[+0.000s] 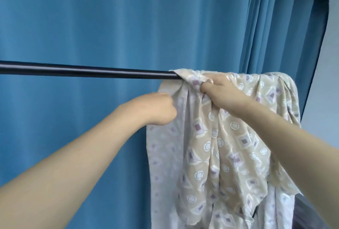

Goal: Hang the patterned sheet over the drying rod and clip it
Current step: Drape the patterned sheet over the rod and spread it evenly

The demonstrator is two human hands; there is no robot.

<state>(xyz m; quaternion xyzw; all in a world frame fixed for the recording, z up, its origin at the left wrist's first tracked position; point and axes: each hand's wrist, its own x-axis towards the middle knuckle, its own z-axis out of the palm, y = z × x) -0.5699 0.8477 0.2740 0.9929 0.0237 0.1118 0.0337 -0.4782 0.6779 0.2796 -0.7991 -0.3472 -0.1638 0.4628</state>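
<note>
A beige patterned sheet [216, 146] with white flowers and purple diamonds hangs bunched over the right part of a black drying rod [82, 72]. My right hand [218, 89] grips a gathered fold of the sheet just below the rod. My left hand [157, 109] is curled round the sheet's left edge, a little below and in front of the rod. The rod's right end is hidden under the fabric. No clip is in view.
A blue pleated curtain [110, 18] fills the background behind the rod. A pale wall [328, 82] shows at the right edge. The rod's left stretch is bare of fabric.
</note>
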